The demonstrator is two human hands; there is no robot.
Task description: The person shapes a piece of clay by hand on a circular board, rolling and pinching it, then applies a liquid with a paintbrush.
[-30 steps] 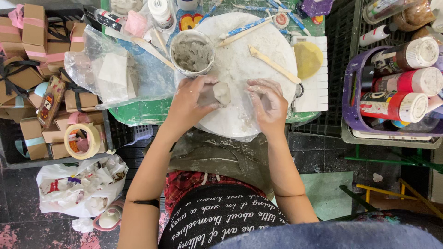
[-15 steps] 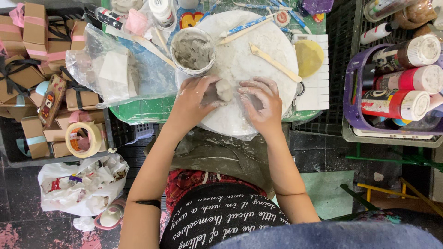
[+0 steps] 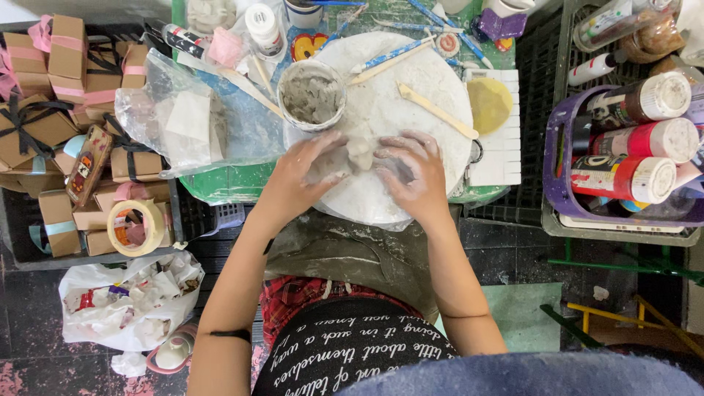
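**Clay lump worked two-handed on the round board**

Head view: a small grey clay lump (image 3: 359,152) sits at frame centre on the white round board (image 3: 411,88), just below the clay-filled cup (image 3: 312,94). For clean shaping, pressure is best kept even from both sides, and the lump kept on the board, clear of the wooden stick (image 3: 436,110) at upper right.

Left hand (image 3: 312,172): fingers curled and pressed together against the lump's left side, wrist low. Right hand (image 3: 412,172): fingers slightly spread, tips pressed at the lump's right side. Both are clay-smeared, forearms angled inward. Tape roll (image 3: 136,227) lies at left, well apart.
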